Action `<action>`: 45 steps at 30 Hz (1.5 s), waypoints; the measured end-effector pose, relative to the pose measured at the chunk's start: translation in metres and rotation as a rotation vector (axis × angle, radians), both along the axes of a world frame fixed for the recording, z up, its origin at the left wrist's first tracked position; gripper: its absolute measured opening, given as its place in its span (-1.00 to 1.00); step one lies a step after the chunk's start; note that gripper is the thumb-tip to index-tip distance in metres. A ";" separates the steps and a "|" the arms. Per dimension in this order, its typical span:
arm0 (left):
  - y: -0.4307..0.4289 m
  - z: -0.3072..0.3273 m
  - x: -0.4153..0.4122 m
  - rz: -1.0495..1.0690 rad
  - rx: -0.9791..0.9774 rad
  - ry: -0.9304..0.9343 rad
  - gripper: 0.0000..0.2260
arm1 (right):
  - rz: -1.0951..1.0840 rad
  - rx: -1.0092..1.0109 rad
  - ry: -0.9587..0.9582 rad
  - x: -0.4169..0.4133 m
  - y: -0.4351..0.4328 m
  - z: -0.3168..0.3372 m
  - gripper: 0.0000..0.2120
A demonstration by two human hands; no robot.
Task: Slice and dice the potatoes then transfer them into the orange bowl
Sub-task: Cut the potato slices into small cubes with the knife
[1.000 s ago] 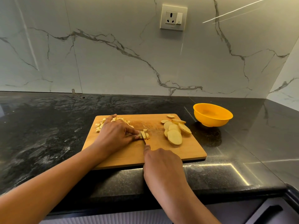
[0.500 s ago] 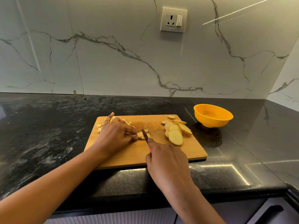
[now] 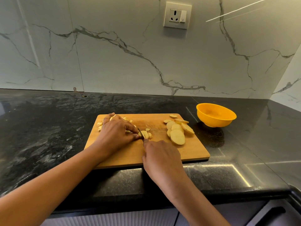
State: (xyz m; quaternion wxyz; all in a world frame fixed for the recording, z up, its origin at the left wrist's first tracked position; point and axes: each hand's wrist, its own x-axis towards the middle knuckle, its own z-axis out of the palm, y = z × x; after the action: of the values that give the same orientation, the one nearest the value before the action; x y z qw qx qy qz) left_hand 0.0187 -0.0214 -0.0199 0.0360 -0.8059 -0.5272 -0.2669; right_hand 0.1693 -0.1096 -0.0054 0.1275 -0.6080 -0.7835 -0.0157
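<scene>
Dicing under way, judged from the cutting board (image 3: 192,152) alone. At the board's centre, a small cluster of potato strips (image 3: 145,134), pinched down against the wood by the curled fingertips of the left grip (image 3: 114,134), reaching in from the board's left half. Touching the strips on their left side, just beside those fingertips, the knife (image 3: 141,134): blade down, running from the board's near edge toward its far edge, tip pointing away from the body. Over the board's near edge, the right grip (image 3: 161,157), closed round the handle, 1 finger laid along the top; handle itself hidden beneath the hand.

Probably next: another cut, stepping left toward the holding fingertips, so little room to spare between edge and fingers. Long axis of the strips too small to read with confidence.

On the board's right half, a fanned pile of about 7 round potato slices (image 3: 177,133), uncut, nearer the right grip than the left. At the board's far left corner, partly behind the left grip, a heap of diced pieces (image 3: 100,125).

Off the board's far right corner, on the dark table (image 3: 48,128), well apart from both grips, the orange bowl (image 3: 211,122), upright, apparently with nothing in it. Transfer not yet begun.
</scene>
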 end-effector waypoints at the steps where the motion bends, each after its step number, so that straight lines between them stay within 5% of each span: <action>1: 0.000 0.000 0.000 0.006 0.001 0.007 -0.76 | 0.012 0.011 0.009 0.004 -0.006 -0.001 -0.62; 11: -0.005 0.004 -0.005 0.031 0.054 0.007 -0.76 | -0.045 0.183 0.147 0.044 -0.013 0.008 -0.56; 17: -0.006 0.005 -0.006 -0.097 0.099 -0.195 -0.70 | -0.017 0.217 0.132 0.048 -0.005 -0.009 -0.55; 23: -0.006 0.004 0.014 -0.290 0.031 0.076 -0.43 | 0.019 0.244 0.069 0.051 -0.005 -0.016 -0.58; 29: 0.015 0.005 0.017 -0.331 -0.138 0.319 -0.67 | 0.080 0.252 0.016 0.056 -0.010 -0.013 -0.57; 34: 0.027 0.010 0.005 -0.191 -0.149 0.179 -0.40 | 0.057 0.351 -0.002 0.063 -0.010 -0.019 -0.60; 38: 0.022 0.010 0.001 -0.118 -0.050 0.110 -0.61 | -0.008 0.376 -0.013 0.065 -0.005 -0.029 -0.62; 40: 0.017 0.010 0.003 -0.192 -0.072 0.085 -0.51 | -0.034 0.384 -0.020 0.067 -0.005 -0.032 -0.60; 45: 0.015 0.009 0.023 -0.269 -0.213 0.319 -0.37 | -0.113 0.393 0.015 0.066 -0.006 -0.032 -0.58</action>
State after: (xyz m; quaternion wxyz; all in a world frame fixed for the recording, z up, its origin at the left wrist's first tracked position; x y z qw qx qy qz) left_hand 0.0422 -0.0061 -0.0112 -0.0024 -0.9003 -0.4278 -0.0810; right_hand 0.2357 -0.1159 -0.0376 0.2484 -0.6146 -0.7289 -0.1712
